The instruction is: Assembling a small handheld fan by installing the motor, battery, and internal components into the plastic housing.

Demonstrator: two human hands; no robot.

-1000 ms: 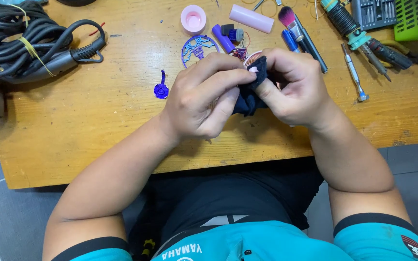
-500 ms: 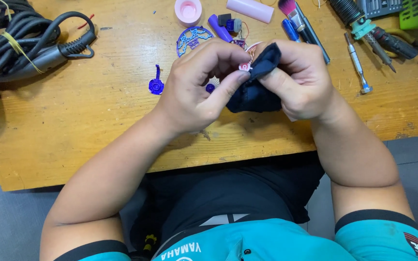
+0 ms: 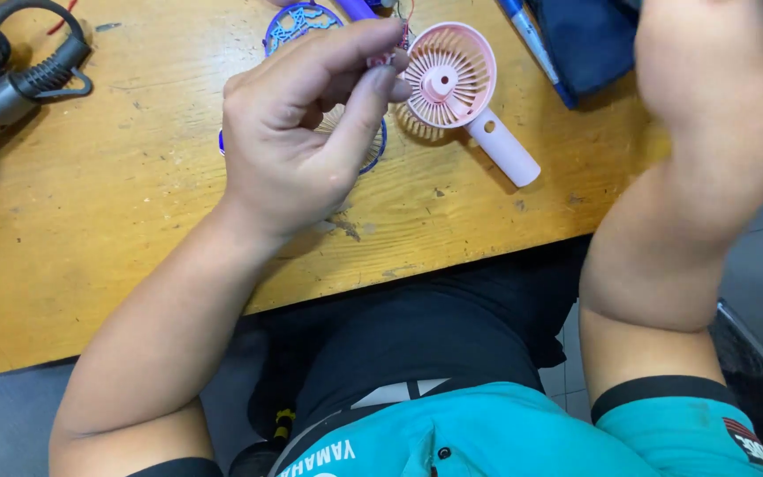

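Head view: the left hand (image 3: pixel 289 141) hovers over the scarred wooden desk (image 3: pixel 117 230), thumb and fingers pinched into a closed grip on some small wire-like bit — too small to name. Just right of it lies the pink plastic handheld fan (image 3: pixel 457 93), blades up, its handle angled away. Behind the hand sits a blue round grille (image 3: pixel 298 22). The right hand (image 3: pixel 708 79) is raised past the fan — its grip cannot be told.

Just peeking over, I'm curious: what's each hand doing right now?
Left hand: fingers pinched at the edge of the pink fan; what they hold is too small to tell.
Right hand: raised, mostly out of frame; cannot tell.
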